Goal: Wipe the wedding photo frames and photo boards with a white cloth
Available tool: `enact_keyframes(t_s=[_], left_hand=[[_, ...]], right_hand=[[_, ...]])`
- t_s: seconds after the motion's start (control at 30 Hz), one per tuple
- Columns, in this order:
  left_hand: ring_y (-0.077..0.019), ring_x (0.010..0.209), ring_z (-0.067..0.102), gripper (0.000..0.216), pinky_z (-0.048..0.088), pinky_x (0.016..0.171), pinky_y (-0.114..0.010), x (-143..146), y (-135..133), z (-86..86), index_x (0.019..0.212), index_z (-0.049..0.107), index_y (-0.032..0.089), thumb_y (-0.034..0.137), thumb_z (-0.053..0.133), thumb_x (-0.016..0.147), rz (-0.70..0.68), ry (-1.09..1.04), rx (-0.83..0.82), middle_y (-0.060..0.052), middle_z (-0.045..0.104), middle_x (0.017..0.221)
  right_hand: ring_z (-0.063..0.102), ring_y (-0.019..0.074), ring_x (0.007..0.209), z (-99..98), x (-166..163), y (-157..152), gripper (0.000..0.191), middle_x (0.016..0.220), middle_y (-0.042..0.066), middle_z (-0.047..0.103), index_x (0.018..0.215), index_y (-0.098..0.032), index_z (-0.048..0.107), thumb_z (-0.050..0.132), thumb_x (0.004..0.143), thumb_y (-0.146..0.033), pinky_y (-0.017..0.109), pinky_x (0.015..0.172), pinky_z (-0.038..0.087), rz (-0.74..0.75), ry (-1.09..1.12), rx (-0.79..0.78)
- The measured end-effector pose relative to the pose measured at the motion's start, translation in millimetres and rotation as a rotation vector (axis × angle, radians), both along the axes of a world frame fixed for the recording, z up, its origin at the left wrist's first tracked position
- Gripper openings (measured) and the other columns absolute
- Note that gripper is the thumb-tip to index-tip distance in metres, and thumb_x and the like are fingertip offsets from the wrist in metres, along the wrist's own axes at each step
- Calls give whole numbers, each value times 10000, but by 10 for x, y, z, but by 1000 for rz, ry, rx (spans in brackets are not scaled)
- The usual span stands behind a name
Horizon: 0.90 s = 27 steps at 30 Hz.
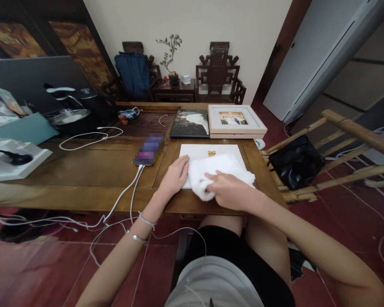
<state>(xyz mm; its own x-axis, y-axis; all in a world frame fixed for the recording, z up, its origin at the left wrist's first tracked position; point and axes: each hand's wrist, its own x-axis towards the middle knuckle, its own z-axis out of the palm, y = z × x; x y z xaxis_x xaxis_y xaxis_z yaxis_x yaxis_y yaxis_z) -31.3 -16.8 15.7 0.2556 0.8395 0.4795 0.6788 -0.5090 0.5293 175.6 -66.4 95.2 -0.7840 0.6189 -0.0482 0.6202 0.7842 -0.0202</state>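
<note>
A white flat board (208, 151) with a small yellow mark lies on the wooden table (92, 170) in front of me. A white cloth (219, 168) is bunched on top of it. My right hand (228, 190) is closed on the near end of the cloth and presses it onto the board. My left hand (176, 175) rests flat on the board's left edge, fingers stretched out, touching the cloth's side.
A phone (148, 150) on a white charging cable lies left of the board. Behind it lie a dark picture (190, 123) and a white framed photo (235, 120). A black bag (296, 162) sits on a bamboo chair at right. Kettles, papers and cables fill the table's left.
</note>
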Motion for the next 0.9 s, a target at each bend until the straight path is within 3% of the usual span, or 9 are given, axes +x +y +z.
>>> enact_keyframes(t_s=[0.13,0.27,0.4,0.6,0.73,0.9], left_hand=[[-263,1268,482,346,369,1092,-466,-14,29,-66,1167,599,110,241,403,915,-30,68,-22,-154,576,1291],[-256,1267,485,344,382,1086,-456,-16,23,-78,1172,595,116,221,400,909,-21,67,-12,-146,576,1293],[-259,1233,515,340,402,1068,-443,-19,21,-60,1163,598,109,216,407,902,-1,79,-3,-155,593,1264],[-265,1173,555,335,451,1014,-431,-37,27,-42,1150,603,119,219,407,897,-8,93,-19,-149,611,1227],[-258,1237,512,335,404,1064,-453,-38,31,-77,1158,600,142,206,411,889,-12,73,-8,-136,588,1278],[-253,1249,504,326,394,1077,-471,-26,29,-100,1150,599,142,186,418,882,-12,48,1,-133,593,1274]], right_hand=[[634,262,982,26,49,418,366,1082,180,665,929,-132,699,406,736,-27,355,831,441,-185,22,23],[622,252,976,-18,-107,857,367,1052,176,674,952,-110,683,397,738,-26,306,792,408,-268,54,22],[626,217,873,24,-468,1133,307,975,125,702,942,-127,683,424,782,-95,261,694,378,-212,53,-37],[596,191,806,78,-882,1298,263,945,102,708,897,-134,690,467,758,-118,252,624,329,-109,53,-85],[583,187,800,151,-705,1387,274,927,100,706,884,-122,687,443,759,-118,249,625,324,-147,46,-102],[590,190,749,260,-8,1451,308,932,81,707,917,-122,682,421,753,-115,248,608,345,-260,12,-129]])
